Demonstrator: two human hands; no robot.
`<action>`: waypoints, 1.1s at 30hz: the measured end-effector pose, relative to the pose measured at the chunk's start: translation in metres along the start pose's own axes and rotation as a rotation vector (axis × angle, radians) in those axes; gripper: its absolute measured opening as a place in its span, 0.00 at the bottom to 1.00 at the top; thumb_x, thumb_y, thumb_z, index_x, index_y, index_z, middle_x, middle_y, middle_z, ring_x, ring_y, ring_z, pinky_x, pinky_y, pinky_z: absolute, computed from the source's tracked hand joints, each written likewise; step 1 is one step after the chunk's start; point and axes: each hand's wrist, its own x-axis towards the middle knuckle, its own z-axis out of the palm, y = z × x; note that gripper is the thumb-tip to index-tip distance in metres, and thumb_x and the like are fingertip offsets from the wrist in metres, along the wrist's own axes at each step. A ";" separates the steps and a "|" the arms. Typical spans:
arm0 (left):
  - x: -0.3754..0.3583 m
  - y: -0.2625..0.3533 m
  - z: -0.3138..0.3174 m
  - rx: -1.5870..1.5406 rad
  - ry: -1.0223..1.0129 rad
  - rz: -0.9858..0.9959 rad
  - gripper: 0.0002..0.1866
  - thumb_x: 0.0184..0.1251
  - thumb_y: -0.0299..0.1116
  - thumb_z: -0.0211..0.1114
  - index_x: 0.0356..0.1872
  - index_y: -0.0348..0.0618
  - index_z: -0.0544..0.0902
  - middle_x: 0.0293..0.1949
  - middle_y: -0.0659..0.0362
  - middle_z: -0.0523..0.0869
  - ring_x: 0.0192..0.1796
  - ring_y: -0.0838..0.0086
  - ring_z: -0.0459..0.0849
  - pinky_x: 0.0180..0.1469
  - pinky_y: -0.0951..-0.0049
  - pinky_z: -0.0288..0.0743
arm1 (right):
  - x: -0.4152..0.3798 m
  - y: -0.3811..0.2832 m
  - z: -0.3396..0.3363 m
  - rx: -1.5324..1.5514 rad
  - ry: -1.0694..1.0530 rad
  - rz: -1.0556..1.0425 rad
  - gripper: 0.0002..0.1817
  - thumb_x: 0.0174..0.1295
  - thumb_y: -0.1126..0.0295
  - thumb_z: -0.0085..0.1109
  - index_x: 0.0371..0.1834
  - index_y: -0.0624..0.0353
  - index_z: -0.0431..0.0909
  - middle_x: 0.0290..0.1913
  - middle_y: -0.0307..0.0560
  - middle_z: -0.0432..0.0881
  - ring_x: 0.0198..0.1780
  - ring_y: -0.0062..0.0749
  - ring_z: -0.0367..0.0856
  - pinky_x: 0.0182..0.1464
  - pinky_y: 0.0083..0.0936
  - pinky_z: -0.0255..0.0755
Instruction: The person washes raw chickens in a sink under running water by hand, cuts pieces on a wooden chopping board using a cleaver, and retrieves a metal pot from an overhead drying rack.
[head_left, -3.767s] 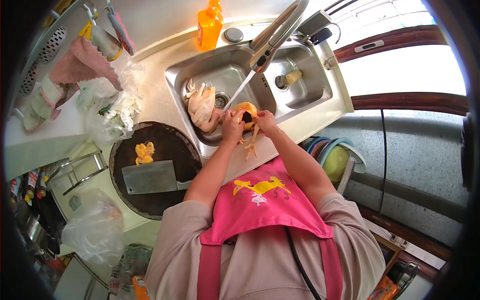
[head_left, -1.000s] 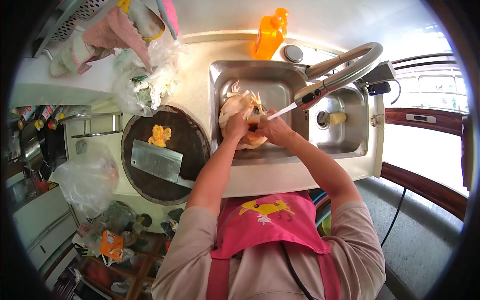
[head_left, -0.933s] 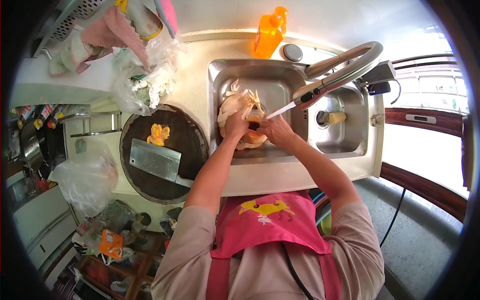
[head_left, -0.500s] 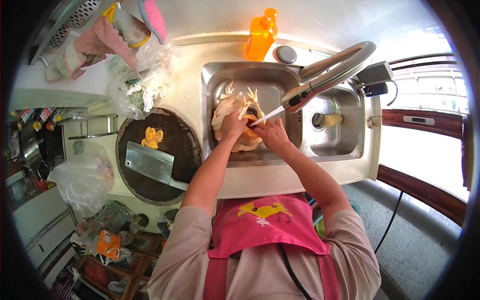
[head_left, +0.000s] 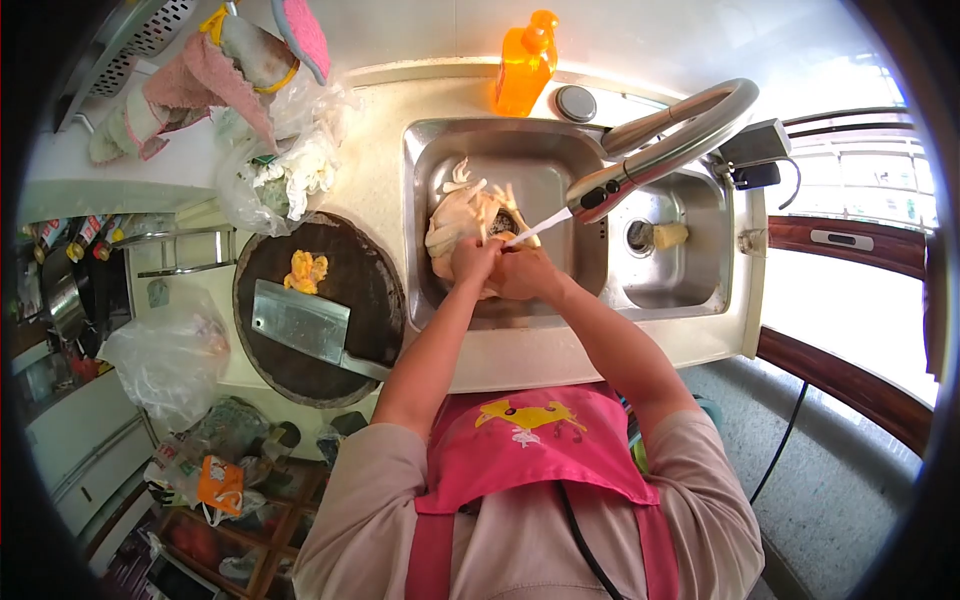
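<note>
A whole plucked chicken (head_left: 451, 222) lies in the large basin of the steel sink (head_left: 555, 160), its feet toward the back. Water runs from the faucet head (head_left: 600, 195) onto it, right where my hands meet. My left hand (head_left: 474, 262) is closed on the chicken's near part. Close against it, my right hand (head_left: 528, 273) is also closed on the bird, its fingers partly hidden. The chicken's lower part is covered by both hands.
Left of the sink, a round dark chopping board (head_left: 350, 265) holds a cleaver (head_left: 300, 320) and yellow fat (head_left: 305, 271). An orange soap bottle (head_left: 524, 68) stands behind the sink. Plastic bags (head_left: 170, 350) lie farther left. The small basin holds a yellowish cylinder (head_left: 669, 236).
My right hand has moved left and slightly down, up against my left hand. Its fingers, apart before, are now closed at the chicken.
</note>
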 end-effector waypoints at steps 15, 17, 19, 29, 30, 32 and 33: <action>-0.049 -0.062 0.102 -0.502 -0.201 -0.134 0.09 0.67 0.30 0.58 0.37 0.37 0.85 0.27 0.55 0.86 0.29 0.70 0.84 0.30 0.66 0.76 | 0.031 0.043 0.072 0.531 0.179 0.459 0.24 0.55 0.57 0.63 0.46 0.70 0.82 0.39 0.61 0.86 0.43 0.50 0.87 0.44 0.41 0.79; -0.052 -0.047 0.077 -0.618 -0.394 -0.270 0.09 0.67 0.29 0.57 0.41 0.39 0.84 0.34 0.57 0.86 0.35 0.72 0.84 0.35 0.68 0.77 | 0.034 0.043 0.065 0.445 0.265 0.458 0.23 0.56 0.59 0.60 0.44 0.70 0.82 0.42 0.64 0.85 0.47 0.52 0.86 0.47 0.40 0.79; -0.046 -0.024 0.032 -0.650 -0.573 -0.292 0.10 0.69 0.29 0.57 0.46 0.42 0.82 0.43 0.58 0.85 0.42 0.74 0.83 0.41 0.71 0.77 | 0.048 0.064 0.090 0.480 0.413 0.531 0.22 0.54 0.62 0.64 0.45 0.70 0.80 0.44 0.65 0.84 0.46 0.52 0.86 0.48 0.39 0.79; -0.020 -0.035 -0.015 -1.013 -0.312 -0.460 0.27 0.72 0.54 0.56 0.62 0.47 0.76 0.57 0.55 0.82 0.58 0.62 0.80 0.60 0.54 0.74 | -0.046 0.100 0.010 1.995 -0.054 0.093 0.10 0.62 0.74 0.61 0.44 0.64 0.77 0.39 0.45 0.83 0.41 0.34 0.84 0.46 0.29 0.78; -0.029 -0.022 -0.024 -1.249 -0.454 -0.531 0.29 0.72 0.57 0.56 0.63 0.47 0.76 0.59 0.55 0.81 0.60 0.60 0.79 0.61 0.53 0.73 | -0.047 0.104 0.018 2.014 -0.042 0.114 0.09 0.62 0.74 0.61 0.44 0.64 0.77 0.39 0.45 0.83 0.42 0.34 0.83 0.48 0.30 0.78; -0.033 -0.020 -0.031 -1.165 -0.390 -0.462 0.28 0.73 0.55 0.55 0.64 0.46 0.75 0.59 0.55 0.81 0.60 0.60 0.79 0.62 0.55 0.73 | -0.044 0.110 0.032 2.049 -0.018 0.145 0.08 0.63 0.73 0.59 0.43 0.64 0.77 0.39 0.44 0.83 0.44 0.33 0.83 0.50 0.31 0.77; -0.027 -0.038 -0.029 -1.120 -0.333 -0.416 0.27 0.73 0.53 0.56 0.64 0.45 0.74 0.59 0.56 0.81 0.60 0.61 0.79 0.61 0.56 0.74 | -0.044 0.109 0.027 2.000 -0.048 0.181 0.12 0.62 0.70 0.61 0.46 0.63 0.78 0.43 0.44 0.83 0.47 0.33 0.82 0.54 0.33 0.74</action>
